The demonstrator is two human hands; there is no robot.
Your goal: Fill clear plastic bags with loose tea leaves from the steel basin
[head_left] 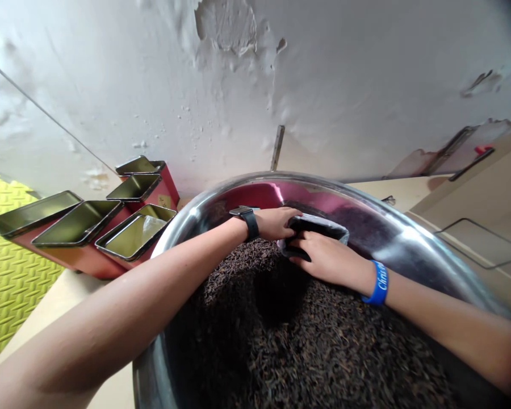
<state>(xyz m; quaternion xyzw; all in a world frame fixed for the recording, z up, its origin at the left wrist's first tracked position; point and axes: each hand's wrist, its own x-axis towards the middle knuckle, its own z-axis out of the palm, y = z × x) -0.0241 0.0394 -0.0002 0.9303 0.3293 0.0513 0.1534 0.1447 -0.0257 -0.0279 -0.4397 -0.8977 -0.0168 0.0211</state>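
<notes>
A large stainless steel bowl (pixel 409 233) fills the lower middle of the view, heaped with dark, loose, tea-like leaves (pixel 323 346). My left hand (pixel 276 224), with a black smartwatch (pixel 247 218) on its wrist, grips the far edge of a dark pouch with a silvery rim (pixel 319 226). From the other side, my right hand (pixel 326 258), below which a blue wristband (pixel 380 283) sits, holds the same pouch near its mouth. The pouch rests just above the leaves. Its inside is hidden.
Several open red tins (pixel 79 255) with gold-coloured linings stand on a cream surface (pixel 68 295) left of the bowl. A yellow-green ridged mat (pixel 8 272) lies further left. A peeling white wall (pixel 153 85) rises behind, and a thin wire frame (pixel 479 244) lies at right.
</notes>
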